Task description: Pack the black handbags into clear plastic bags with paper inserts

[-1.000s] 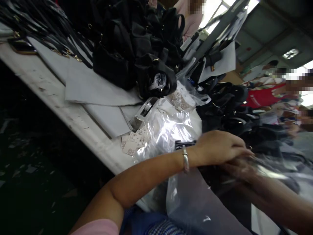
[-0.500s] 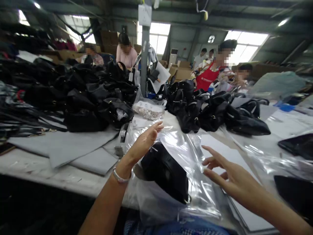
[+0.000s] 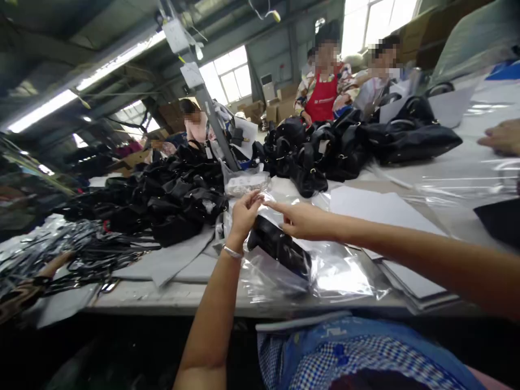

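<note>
A black handbag (image 3: 280, 246) lies on its side in front of me, with a clear plastic bag (image 3: 345, 276) around it and spread beneath it. At its far left end is my left hand (image 3: 244, 214), fingers pressed together; what they pinch, if anything, is too small to make out. My right hand (image 3: 306, 221) reaches across above the handbag. Its index finger stretches to the left fingertips, and its thumb stays apart below. Just beyond both hands sits a clear bag of small pale items (image 3: 246, 183).
Black handbags are heaped left (image 3: 174, 200) and right (image 3: 317, 151) behind a grey post (image 3: 219, 130). White sheets (image 3: 377, 208) lie at right, grey sheets (image 3: 182, 257) at left. A co-worker's hand (image 3: 504, 136) is at far right, another person's arm (image 3: 57, 264) at far left.
My view has tilted and shifted. Both hands, formerly apart on either side of the handbag, now meet at its far left end; the right hand has crossed leftward.
</note>
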The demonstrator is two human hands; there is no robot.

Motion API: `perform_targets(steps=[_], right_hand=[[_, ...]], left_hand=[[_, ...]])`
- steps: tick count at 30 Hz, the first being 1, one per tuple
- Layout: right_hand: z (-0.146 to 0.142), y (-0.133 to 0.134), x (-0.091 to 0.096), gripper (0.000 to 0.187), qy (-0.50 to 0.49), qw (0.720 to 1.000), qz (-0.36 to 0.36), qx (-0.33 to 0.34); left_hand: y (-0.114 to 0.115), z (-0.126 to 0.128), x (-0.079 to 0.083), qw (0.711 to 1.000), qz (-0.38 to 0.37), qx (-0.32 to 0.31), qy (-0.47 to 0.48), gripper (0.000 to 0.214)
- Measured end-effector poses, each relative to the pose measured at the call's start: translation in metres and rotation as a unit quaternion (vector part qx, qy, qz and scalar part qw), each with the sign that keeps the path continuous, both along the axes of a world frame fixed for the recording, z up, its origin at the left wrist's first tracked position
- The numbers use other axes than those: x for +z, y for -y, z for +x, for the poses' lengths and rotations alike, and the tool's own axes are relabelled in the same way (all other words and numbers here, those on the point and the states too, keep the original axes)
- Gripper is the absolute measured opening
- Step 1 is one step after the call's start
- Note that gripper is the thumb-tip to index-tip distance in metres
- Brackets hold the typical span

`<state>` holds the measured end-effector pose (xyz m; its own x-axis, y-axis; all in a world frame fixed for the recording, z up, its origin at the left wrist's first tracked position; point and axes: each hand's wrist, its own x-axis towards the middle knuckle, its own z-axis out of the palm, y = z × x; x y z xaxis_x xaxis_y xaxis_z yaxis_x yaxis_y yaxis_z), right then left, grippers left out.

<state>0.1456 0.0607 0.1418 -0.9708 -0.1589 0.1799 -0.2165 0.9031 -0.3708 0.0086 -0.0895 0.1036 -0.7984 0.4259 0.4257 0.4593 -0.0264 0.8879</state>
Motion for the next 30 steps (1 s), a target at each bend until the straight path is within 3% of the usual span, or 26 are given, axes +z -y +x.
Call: perform_targets(steps=[3, 5, 6, 8, 10, 12, 14, 16, 20, 22, 25, 28, 30], right_hand=[[-0.009, -0.019, 0.000, 0.063, 0.022, 0.991, -0.123, 0.037], [-0.014, -0.028, 0.003, 0.055, 0.017, 0.975, -0.220, 0.037], [-0.017, -0.031, 0.006, 0.052, 0.001, 0.966, -0.255, 0.033], [-0.023, -0.036, 0.010, 0.048, -0.026, 0.957, -0.287, 0.029], [-0.029, -0.039, 0.013, 0.045, -0.026, 0.955, -0.295, 0.029], [-0.034, -0.042, 0.012, 0.043, -0.020, 0.953, -0.303, 0.026], [-0.038, -0.046, 0.007, 0.043, -0.022, 0.949, -0.315, 0.015], [-0.042, -0.052, 0.000, 0.043, -0.029, 0.943, -0.332, 0.002], [-0.045, -0.065, -0.010, 0.037, -0.057, 0.936, -0.347, -0.025], [-0.043, -0.070, -0.008, 0.036, -0.084, 0.937, -0.336, -0.035], [-0.035, -0.075, 0.009, 0.045, -0.149, 0.941, -0.302, -0.023], [-0.029, -0.078, 0.028, 0.046, -0.188, 0.946, -0.251, 0.083], [-0.030, -0.082, 0.035, 0.037, -0.149, 0.948, -0.239, 0.149]], left_hand=[[0.016, 0.015, 0.012, 0.992, -0.033, 0.070, -0.102, 0.038], [0.031, 0.035, 0.021, 0.966, -0.069, 0.125, -0.217, 0.028], [0.038, 0.048, 0.026, 0.956, -0.093, 0.119, -0.252, 0.024], [0.048, 0.075, 0.035, 0.948, -0.186, 0.044, -0.257, 0.030], [0.051, 0.101, 0.039, 0.920, -0.307, -0.004, -0.245, 0.033], [0.049, 0.120, 0.037, 0.879, -0.403, 0.036, -0.255, 0.037], [0.046, 0.128, 0.030, 0.848, -0.450, 0.101, -0.263, 0.059], [0.043, 0.126, 0.023, 0.844, -0.462, 0.112, -0.249, 0.058], [0.034, 0.102, 0.029, 0.890, -0.403, 0.060, -0.203, 0.025], [0.022, 0.089, 0.045, 0.910, -0.353, 0.066, -0.207, 0.022], [-0.002, 0.074, 0.076, 0.907, -0.310, 0.089, -0.270, 0.024], [-0.026, 0.061, 0.105, 0.884, -0.337, 0.034, -0.322, 0.021], [-0.036, 0.055, 0.116, 0.879, -0.345, -0.029, -0.328, 0.019]])
